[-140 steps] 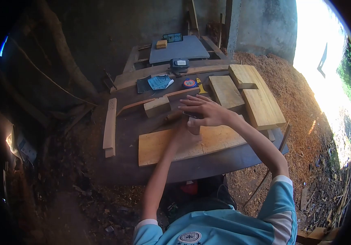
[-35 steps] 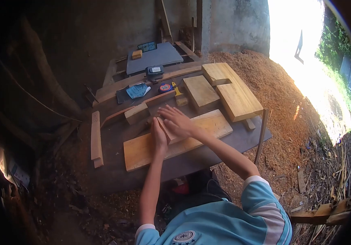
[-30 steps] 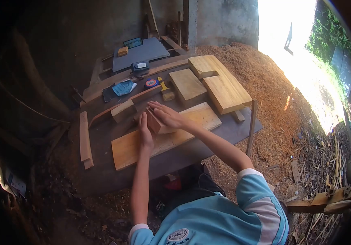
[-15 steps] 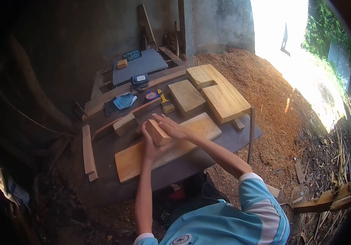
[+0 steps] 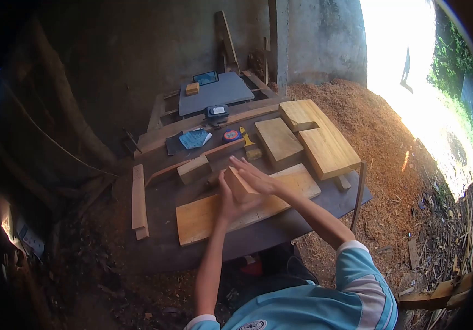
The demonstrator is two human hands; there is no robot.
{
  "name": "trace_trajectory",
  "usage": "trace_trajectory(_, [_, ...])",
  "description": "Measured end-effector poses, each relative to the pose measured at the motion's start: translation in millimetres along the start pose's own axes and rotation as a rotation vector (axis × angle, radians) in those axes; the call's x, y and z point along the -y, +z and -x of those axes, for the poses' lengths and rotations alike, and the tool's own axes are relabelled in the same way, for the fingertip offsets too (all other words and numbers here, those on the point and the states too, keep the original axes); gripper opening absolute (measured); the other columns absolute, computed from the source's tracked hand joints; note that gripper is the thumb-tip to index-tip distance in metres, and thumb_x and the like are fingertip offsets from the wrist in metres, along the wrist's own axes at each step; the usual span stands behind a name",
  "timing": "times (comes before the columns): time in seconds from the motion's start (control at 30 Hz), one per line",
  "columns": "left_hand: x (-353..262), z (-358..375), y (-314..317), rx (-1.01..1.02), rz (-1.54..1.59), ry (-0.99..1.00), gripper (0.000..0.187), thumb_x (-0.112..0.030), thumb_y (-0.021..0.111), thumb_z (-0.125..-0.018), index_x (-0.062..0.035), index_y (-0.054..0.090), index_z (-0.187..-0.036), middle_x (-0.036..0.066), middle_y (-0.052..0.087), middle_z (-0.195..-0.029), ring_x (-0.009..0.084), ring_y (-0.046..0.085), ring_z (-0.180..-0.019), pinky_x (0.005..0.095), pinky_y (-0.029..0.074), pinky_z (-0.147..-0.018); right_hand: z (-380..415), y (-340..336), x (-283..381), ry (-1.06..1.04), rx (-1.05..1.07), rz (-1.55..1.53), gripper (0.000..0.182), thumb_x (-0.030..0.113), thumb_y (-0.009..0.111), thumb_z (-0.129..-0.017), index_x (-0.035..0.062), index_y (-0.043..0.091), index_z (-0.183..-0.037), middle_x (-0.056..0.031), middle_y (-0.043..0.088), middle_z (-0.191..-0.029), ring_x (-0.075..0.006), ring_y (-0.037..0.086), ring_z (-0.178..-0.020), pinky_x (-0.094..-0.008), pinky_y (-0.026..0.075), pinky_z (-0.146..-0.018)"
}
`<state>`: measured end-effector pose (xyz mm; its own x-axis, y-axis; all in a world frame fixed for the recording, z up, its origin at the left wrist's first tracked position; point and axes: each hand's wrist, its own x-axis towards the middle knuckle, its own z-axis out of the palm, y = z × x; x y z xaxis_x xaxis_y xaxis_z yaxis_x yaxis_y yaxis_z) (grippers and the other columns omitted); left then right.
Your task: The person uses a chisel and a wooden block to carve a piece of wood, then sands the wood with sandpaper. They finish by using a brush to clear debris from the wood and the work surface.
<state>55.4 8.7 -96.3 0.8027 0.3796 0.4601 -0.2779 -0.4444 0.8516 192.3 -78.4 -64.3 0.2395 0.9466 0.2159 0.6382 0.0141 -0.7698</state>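
Note:
A small wooden block (image 5: 239,184) is held up between my two palms, above a long light plank (image 5: 203,217) that lies across the dark worktable (image 5: 162,236). My left hand (image 5: 227,201) cups the block from below and behind. My right hand (image 5: 256,177) presses flat on its right face, fingers straight. Both forearms reach in from the bottom, out of light blue sleeves.
Another wood block (image 5: 193,169) lies beyond the hands. Thick planks (image 5: 324,143) are stacked at the table's right. A tape measure (image 5: 229,135), a blue cloth (image 5: 194,138) and a dark power tool (image 5: 216,112) sit at the back. A loose board (image 5: 138,201) lies left. Sawdust covers the ground right.
The block, first pressed on the plank between my hands, has been lifted a little and tilted. My head has shifted, so the table sits lower and further right in view.

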Motion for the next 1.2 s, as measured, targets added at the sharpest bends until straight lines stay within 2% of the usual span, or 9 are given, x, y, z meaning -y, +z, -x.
trace_trajectory(0.1, [-5.0,-11.9,-3.0,0.089,-0.275,0.096,0.118,-0.027,0.086,-0.054,-0.0033,0.007,-0.139,0.021,0.025,-0.138,0.0312,0.029,-0.130,0.0429,0.029,-0.105,15.1,1.1,47.2,-0.297,0.061,-0.004,0.059,0.044,0.020,-0.097,0.0092,0.017,-0.145,-0.0096,0.013,-0.151,-0.0307,0.006,-0.140,-0.0405,0.005,-0.114])
trace_trajectory(0.23, [-6.8,4.9,-0.8,0.041,-0.003,-0.023,0.111,-0.031,0.084,-0.056,-0.0032,0.014,-0.138,0.020,0.020,-0.141,0.0340,0.028,-0.130,0.0441,0.025,-0.107,-7.1,-4.3,7.9,0.058,-0.006,-0.057,0.059,0.045,0.018,-0.097,0.0107,0.017,-0.145,-0.0098,0.013,-0.151,-0.0307,0.005,-0.140,-0.0407,0.006,-0.114])
trace_trajectory(0.37, [11.7,-12.5,2.3,0.136,-0.522,0.215,0.119,-0.025,0.086,-0.055,-0.0074,0.002,-0.138,0.017,0.023,-0.140,0.0302,0.028,-0.131,0.0421,0.030,-0.105,19.4,-4.6,65.2,-0.334,0.066,0.009,0.062,0.049,0.016,-0.096,0.0099,0.020,-0.145,-0.0104,0.014,-0.151,-0.0293,0.006,-0.140,-0.0401,0.005,-0.113])
trace_trajectory(0.43, [-9.9,-8.6,-2.5,0.076,-0.024,0.012,0.120,-0.025,0.086,-0.055,-0.0082,0.002,-0.139,0.017,0.023,-0.139,0.0301,0.027,-0.132,0.0422,0.030,-0.106,1.6,0.5,22.4,-0.222,-0.037,-0.097,0.062,0.051,0.016,-0.096,0.0148,0.018,-0.146,-0.0090,0.018,-0.150,-0.0307,0.009,-0.140,-0.0393,0.006,-0.113])
trace_trajectory(0.73, [-23.9,-12.3,-19.4,0.147,0.546,-0.200,0.115,-0.013,0.080,-0.054,-0.0085,0.009,-0.144,0.012,0.034,-0.135,0.0244,0.036,-0.126,0.0367,0.035,-0.103,-3.3,24.6,-15.5,0.081,-0.584,-0.716,0.046,0.024,0.035,-0.095,0.0012,0.036,-0.136,-0.0158,0.044,-0.132,-0.0242,0.040,-0.123,-0.0304,0.026,-0.105])
trace_trajectory(1.0, [-25.8,-16.3,7.9,0.098,0.280,-0.128,0.104,-0.002,0.067,-0.059,-0.0028,0.008,-0.145,0.012,0.036,-0.137,0.0199,0.038,-0.125,0.0305,0.032,-0.103,-9.6,28.6,-19.2,0.113,-0.717,-0.958,0.043,0.015,0.045,-0.088,-0.0035,0.046,-0.127,-0.0162,0.049,-0.126,-0.0234,0.045,-0.119,-0.0295,0.032,-0.101])
trace_trajectory(1.1, [-18.7,-19.2,20.0,0.089,0.545,0.007,0.097,0.009,0.058,-0.061,-0.0014,0.009,-0.143,0.013,0.036,-0.137,0.0214,0.039,-0.126,0.0339,0.038,-0.100,14.2,9.2,32.3,-0.153,-0.779,-0.291,0.042,0.011,0.046,-0.087,-0.0003,0.046,-0.128,-0.0117,0.050,-0.123,-0.0193,0.045,-0.119,-0.0309,0.034,-0.100])
trace_trajectory(1.13, [-28.3,-17.6,22.2,0.090,0.558,-0.032,0.079,0.002,0.063,-0.066,0.0001,0.027,-0.137,0.015,0.047,-0.128,0.0253,0.048,-0.118,0.0372,0.042,-0.093,16.0,-4.0,49.5,-0.223,-0.643,-0.107,0.043,0.013,0.047,-0.087,0.0005,0.047,-0.127,-0.0121,0.050,-0.124,-0.0213,0.045,-0.119,-0.0329,0.033,-0.101])
trace_trajectory(1.2, [-21.2,-18.8,26.9,0.174,-0.026,0.139,0.061,-0.010,0.066,-0.070,0.0010,0.042,-0.124,0.018,0.054,-0.116,0.0275,0.053,-0.111,0.0382,0.044,-0.089,16.5,-28.2,80.9,-0.333,-0.348,0.232,0.045,0.019,0.050,-0.085,0.0021,0.048,-0.127,-0.0127,0.051,-0.124,-0.0253,0.046,-0.119,-0.0368,0.032,-0.102])
